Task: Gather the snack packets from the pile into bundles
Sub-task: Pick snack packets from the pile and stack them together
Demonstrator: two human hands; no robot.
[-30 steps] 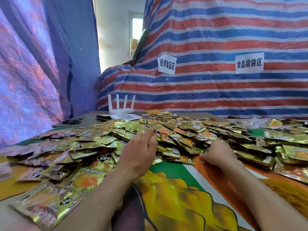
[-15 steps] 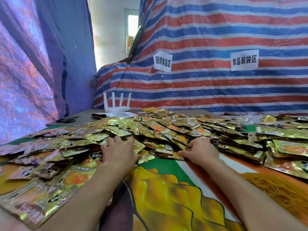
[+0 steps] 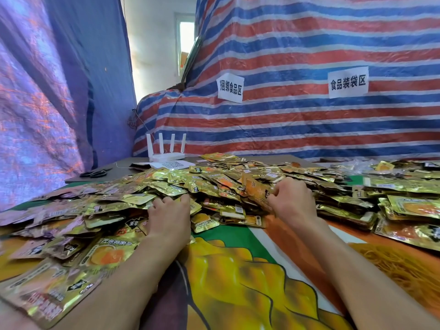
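Single view, worn on my head, wide-angle. It faces forward and down across the table [image 3: 238, 282]. My forearms enter at the bottom edge, very close to the lens. My left hand [image 3: 166, 217] and right hand [image 3: 291, 203] sit mid-frame at the snack packets [image 3: 214, 184]. The striped tarp [image 3: 309, 129] fills the far upper field.

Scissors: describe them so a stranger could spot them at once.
Find the white router at the far left, before the striped tarp. Just left of it, on the bare grey board, lie the scissors: black, flat, the only tool, apart from the gold packets.
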